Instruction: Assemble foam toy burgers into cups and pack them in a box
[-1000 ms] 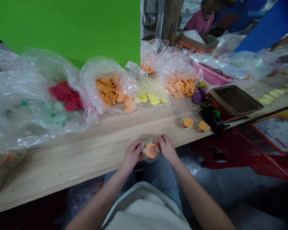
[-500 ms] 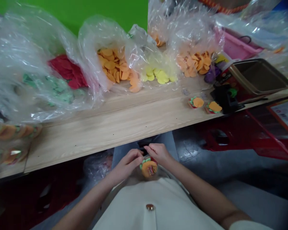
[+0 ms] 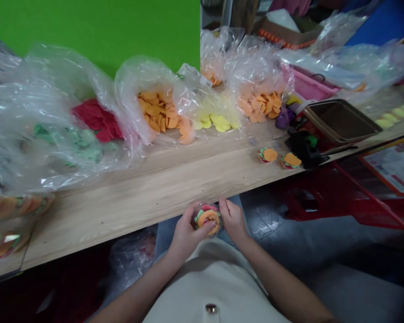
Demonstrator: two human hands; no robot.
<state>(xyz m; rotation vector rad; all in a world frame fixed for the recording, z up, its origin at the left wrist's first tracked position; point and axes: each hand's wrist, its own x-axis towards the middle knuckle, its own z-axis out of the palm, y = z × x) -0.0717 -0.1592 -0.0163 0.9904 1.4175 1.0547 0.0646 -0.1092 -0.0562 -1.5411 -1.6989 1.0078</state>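
Note:
A toy burger (image 3: 208, 218) with an orange bun, green and red layers and a small printed sticker sits in a clear wrapper, just off the table's front edge and close to my body. My left hand (image 3: 187, 231) grips it from the left, thumb across the bun's front. At its right side my right hand (image 3: 233, 218) is closed, fingers curled and thumb raised by the wrapper's edge. Whether a bit of the wrapper is pinched there is too small to make out. Two more toy burgers, a left one (image 3: 267, 155) and a right one (image 3: 291, 160), lie on the table.
Clear bags along the back of the wooden table (image 3: 128, 197) hold red pieces (image 3: 99, 120), green pieces, orange pieces (image 3: 158, 111) and yellow pieces (image 3: 218, 122). A brown-rimmed tin (image 3: 343, 119) and a pink basket (image 3: 306, 83) stand right. Wrapped burgers (image 3: 16, 206) lie far left.
The toy burger has come up toward the table edge. My left hand has shifted from its top to grip its left side, and my right hand has moved to its right side.

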